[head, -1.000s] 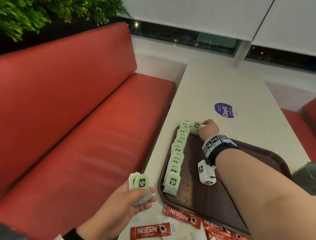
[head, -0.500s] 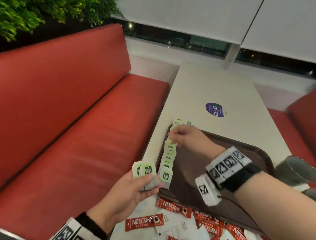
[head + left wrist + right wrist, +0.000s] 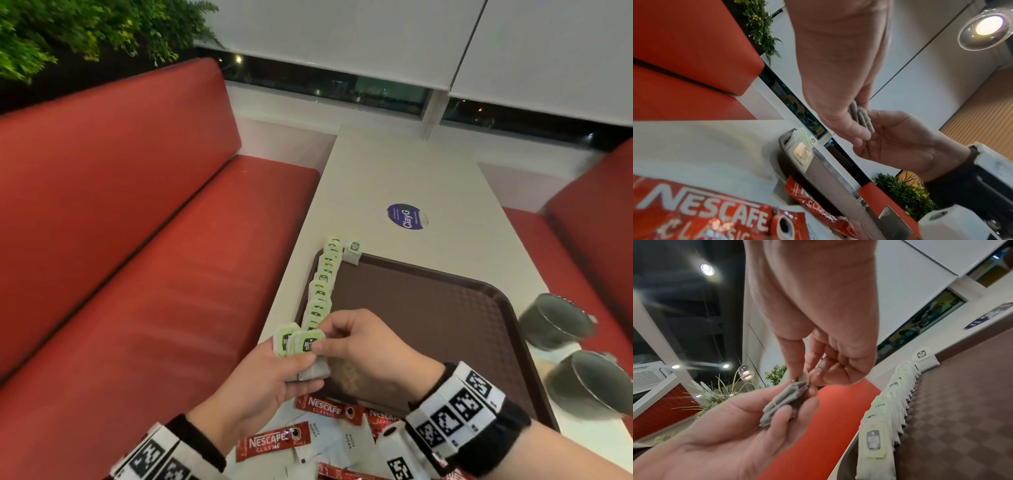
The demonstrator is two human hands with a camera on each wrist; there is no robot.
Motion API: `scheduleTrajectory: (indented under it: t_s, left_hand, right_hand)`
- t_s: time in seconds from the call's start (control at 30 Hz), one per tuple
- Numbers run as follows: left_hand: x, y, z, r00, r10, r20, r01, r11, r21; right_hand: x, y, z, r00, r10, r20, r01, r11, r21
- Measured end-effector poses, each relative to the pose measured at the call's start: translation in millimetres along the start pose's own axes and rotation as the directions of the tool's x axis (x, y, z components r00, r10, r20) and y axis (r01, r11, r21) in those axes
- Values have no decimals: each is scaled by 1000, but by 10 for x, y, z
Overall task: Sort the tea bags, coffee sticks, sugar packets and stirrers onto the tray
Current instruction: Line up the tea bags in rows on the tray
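Left hand [image 3: 263, 373]: palm up, fingers curled round a small stack of tea bags [image 3: 301, 346], just off the tray's [image 3: 445, 284] near-left corner.
Right hand [image 3: 363, 346]: thumb and forefinger pinching the top tag of that stack.
Wrists: both banded.

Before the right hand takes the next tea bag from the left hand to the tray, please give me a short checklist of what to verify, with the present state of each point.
1. Left hand holds the small stack of tea bags: ok.
2. Right hand pinches the tag of the front bag: ok.
3. Only one bag is separated from the stack: cannot tell, the bags overlap.
4. Row of tea bags along the tray's left edge stands in order: ok.
5. Free room on the tray beside the lone tea bag at the far edge: ok.
6. Coffee sticks are sorted onto the tray: not ok, they lie on the table.
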State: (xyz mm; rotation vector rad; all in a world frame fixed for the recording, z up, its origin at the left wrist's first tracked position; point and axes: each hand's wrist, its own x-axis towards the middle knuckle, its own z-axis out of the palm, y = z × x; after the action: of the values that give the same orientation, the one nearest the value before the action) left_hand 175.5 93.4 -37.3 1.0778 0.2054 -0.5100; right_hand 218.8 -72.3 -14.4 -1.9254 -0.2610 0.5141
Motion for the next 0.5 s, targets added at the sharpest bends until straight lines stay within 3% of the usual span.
scheduleTrajectory:
  t_s: [0.17,0.27,0.37,0.5]
  left_hand:
    - [55,9,29,1000,18,-8,-18,999,-34]
    - [91,14,29,998,53,-25,-53,998,-22]
    - [114,32,10,993,84,-80,-88,995,-44]
    - [132,35,-112,977,60,-204,-73,996,-57]
  right_hand:
    - [-24,58,-18,989,64,-132,-53,995,80]
    - [-28,84,27,989,100,-111,-76,977,200]
    - [33,67,-27,991,93,-99,-74,980,185]
    - [386,66,-388,941,54,-335,-38,998,54]
